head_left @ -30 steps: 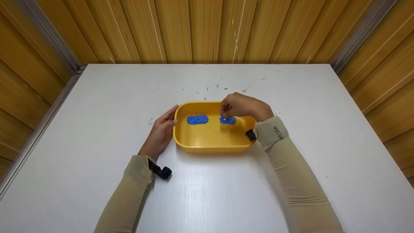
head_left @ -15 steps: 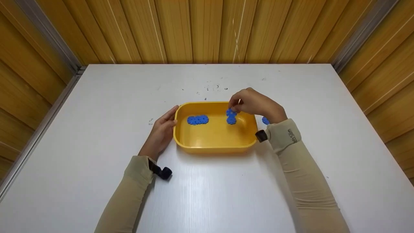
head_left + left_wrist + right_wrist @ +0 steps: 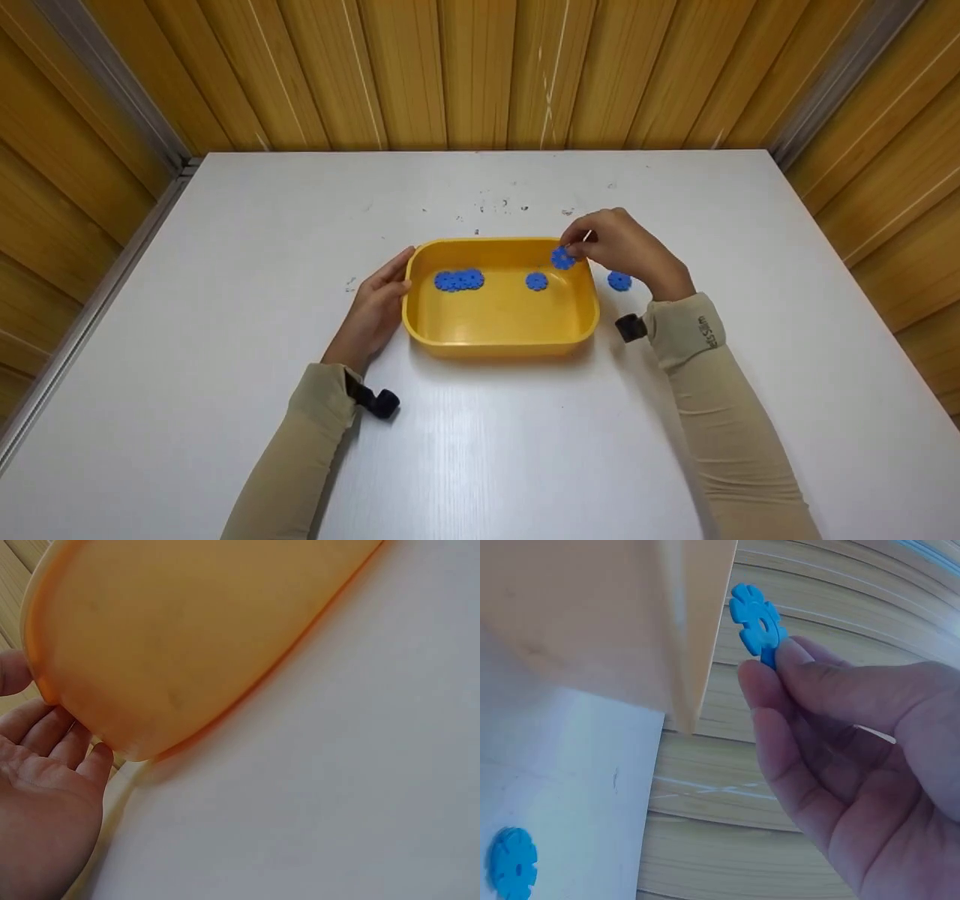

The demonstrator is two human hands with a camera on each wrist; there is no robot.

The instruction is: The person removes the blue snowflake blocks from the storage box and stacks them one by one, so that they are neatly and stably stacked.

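Note:
At the near-left side of the yellow plastic tray [image 3: 495,346], my left hand [image 3: 375,304] holds its end, thumb at the rim and fingers along the outer wall. In the left wrist view, the fingertips [image 3: 96,757] lie against the tray's orange-lit wall. My right hand [image 3: 622,244] pinches a blue notched interlocking disc [image 3: 756,621] between thumb and forefinger, above the tray's far right corner. One blue disc [image 3: 536,281] lies alone in the tray's right half. Several overlapping blue discs [image 3: 459,280] form a row at its left.
Outside the tray, just right of it, more blue discs [image 3: 619,281] lie on the white table [image 3: 480,450], partly under my right forearm's reach. Yellow wood-patterned panels [image 3: 480,75] rise behind the table and on both sides.
My right hand has lifted the blue disc off the other one in the tray and carried it right, to the rim. The discs outside came into view. My left hand stays put.

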